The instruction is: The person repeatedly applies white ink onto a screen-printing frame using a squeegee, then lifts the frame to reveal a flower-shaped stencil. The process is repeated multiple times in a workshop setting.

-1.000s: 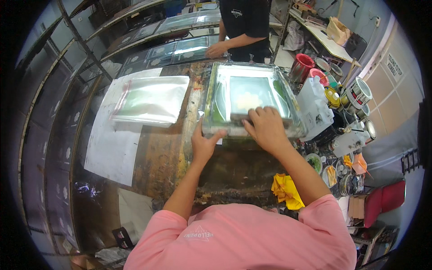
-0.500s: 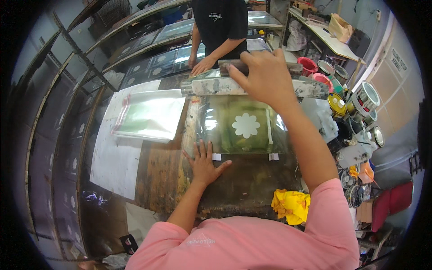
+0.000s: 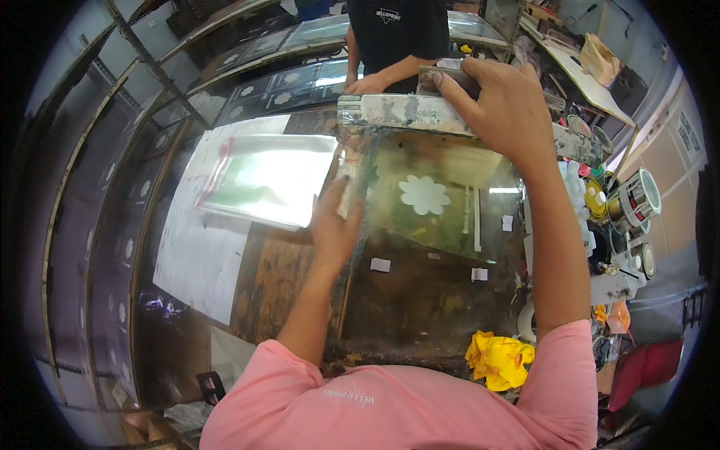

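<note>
The right arm stretches far forward across the tabletop, its right hand bent at the wrist and closed around a dark block at the raised, paint-smeared frame; the thumb presses along the block's face. The left arm reaches forward with a slight bend. Its left hand is partly open, fingers pointing away, between the stack of glossy clear sleeves and a translucent sheet; blur hides whether it has hold of anything.

The sheet lies below the frame, greenish, with a white scalloped flower and a pale strip to its right. Its near edge runs aslant, above small white tabs.
</note>
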The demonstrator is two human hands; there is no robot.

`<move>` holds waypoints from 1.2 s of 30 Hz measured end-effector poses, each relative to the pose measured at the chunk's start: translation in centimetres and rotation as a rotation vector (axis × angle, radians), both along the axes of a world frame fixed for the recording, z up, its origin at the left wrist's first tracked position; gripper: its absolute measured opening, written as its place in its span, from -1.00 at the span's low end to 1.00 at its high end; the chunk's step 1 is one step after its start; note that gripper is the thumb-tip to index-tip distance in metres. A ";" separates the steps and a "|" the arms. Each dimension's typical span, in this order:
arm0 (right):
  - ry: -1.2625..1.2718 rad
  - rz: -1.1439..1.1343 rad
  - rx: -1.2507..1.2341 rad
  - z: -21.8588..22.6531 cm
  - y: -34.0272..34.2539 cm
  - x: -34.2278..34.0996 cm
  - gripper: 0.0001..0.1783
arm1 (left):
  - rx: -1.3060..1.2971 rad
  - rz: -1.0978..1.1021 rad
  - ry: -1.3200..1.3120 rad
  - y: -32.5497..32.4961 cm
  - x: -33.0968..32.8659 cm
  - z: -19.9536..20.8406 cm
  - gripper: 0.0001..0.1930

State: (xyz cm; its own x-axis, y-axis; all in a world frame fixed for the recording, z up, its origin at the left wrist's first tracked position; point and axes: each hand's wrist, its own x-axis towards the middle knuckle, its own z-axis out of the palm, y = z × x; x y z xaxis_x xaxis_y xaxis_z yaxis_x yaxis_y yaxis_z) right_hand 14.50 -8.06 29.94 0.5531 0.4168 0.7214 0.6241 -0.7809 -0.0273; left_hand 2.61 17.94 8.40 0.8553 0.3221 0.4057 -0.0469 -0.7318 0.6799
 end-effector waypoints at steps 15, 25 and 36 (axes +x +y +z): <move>-0.036 -0.018 -0.005 -0.4 0.4 -1.1 -0.44 | 0.573 0.503 0.278 21.7 3.3 -3.6 -0.07; 0.104 -0.113 -0.075 0.0 0.6 -1.5 -0.39 | 0.614 0.117 0.338 16.8 -2.0 -7.4 -0.37; -0.016 -0.025 -0.028 -1.5 0.1 -1.3 -0.44 | 0.243 -0.024 0.450 19.9 1.7 -0.3 -0.35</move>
State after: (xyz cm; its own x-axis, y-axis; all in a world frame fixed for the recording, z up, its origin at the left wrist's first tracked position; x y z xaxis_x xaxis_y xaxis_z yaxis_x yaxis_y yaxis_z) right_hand 13.18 -7.97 28.45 0.5520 0.4228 0.7187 0.6045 -0.7966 0.0043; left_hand 4.34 37.88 8.05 0.9685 0.2424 0.0561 0.1928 -0.8736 0.4469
